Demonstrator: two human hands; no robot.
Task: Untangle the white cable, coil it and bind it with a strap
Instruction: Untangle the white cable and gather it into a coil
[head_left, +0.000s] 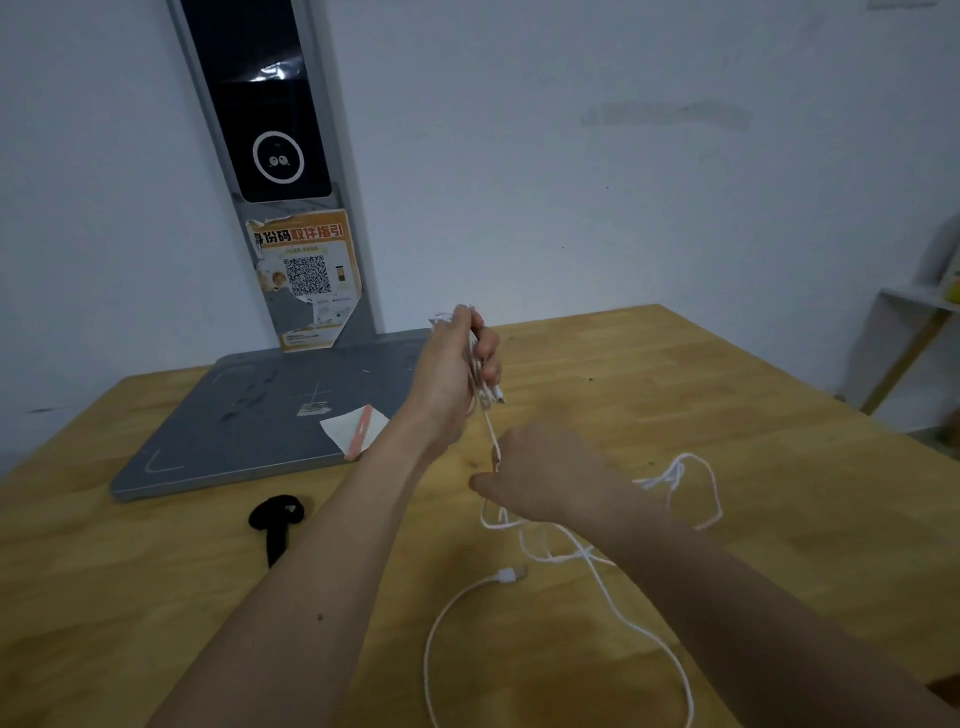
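Observation:
My left hand (462, 358) is raised above the wooden table (727, 395) and is closed around a bunch of white cable loops, with one small plug sticking out below its fingers. A strand runs down from there to my right hand (540, 478), which pinches it. The remaining white cable (618, 613) lies loose on the table in tangled loops, one USB plug near the middle front. A black strap (278, 519) lies flat on the table to the left of my left forearm.
A grey base plate (228, 431) with an upright post carrying a dark screen and an orange sticker stands at the back left. A white paper with a pink strip (356, 428) lies on its corner. A white shelf (914, 332) stands off the table's right side.

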